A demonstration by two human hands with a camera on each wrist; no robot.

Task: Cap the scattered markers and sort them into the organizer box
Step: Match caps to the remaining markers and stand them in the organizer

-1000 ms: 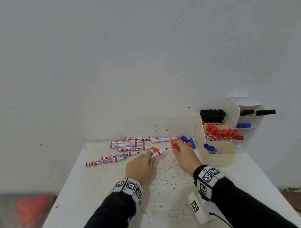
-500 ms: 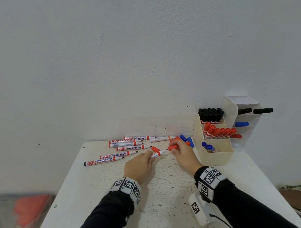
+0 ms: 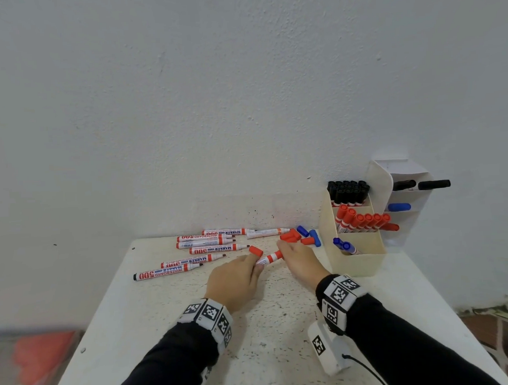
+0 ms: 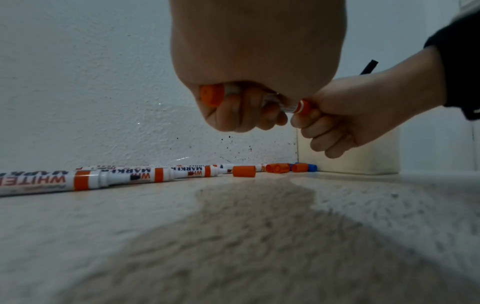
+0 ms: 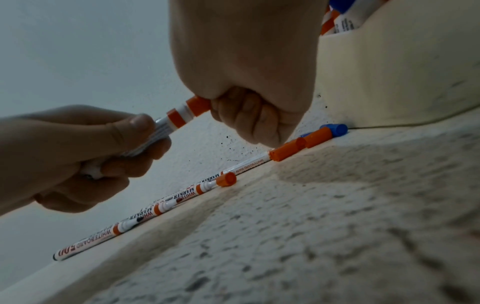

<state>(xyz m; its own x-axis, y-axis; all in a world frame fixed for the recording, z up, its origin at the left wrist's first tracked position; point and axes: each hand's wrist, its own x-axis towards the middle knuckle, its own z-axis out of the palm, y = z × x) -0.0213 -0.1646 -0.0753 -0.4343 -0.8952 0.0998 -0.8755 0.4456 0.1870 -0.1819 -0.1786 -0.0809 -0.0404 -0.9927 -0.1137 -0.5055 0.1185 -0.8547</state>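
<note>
My left hand (image 3: pixel 249 268) grips the barrel of a red whiteboard marker (image 3: pixel 269 258) just above the table. My right hand (image 3: pixel 289 250) pinches a red cap (image 5: pixel 198 106) that sits over the marker's tip; in the head view the fingers hide the cap. The left wrist view shows the marker (image 4: pixel 302 106) running from the left fist into the right hand (image 4: pixel 337 117). Several uncapped red markers (image 3: pixel 192 260) lie to the left. The cream organizer box (image 3: pixel 356 263) at the right holds black, red and blue markers in separate compartments.
One loose red cap (image 3: pixel 255 251) lies by my left fingers. More red caps (image 3: pixel 290 236) and blue caps (image 3: pixel 315 237) lie against the box's left wall. A white holder (image 3: pixel 405 187) behind the box carries black and blue markers. The wall bounds the table's far edge.
My right hand picked a red cap from the pile and brought it left onto the bare tip of the marker in my left hand. The left hand barely moved.
</note>
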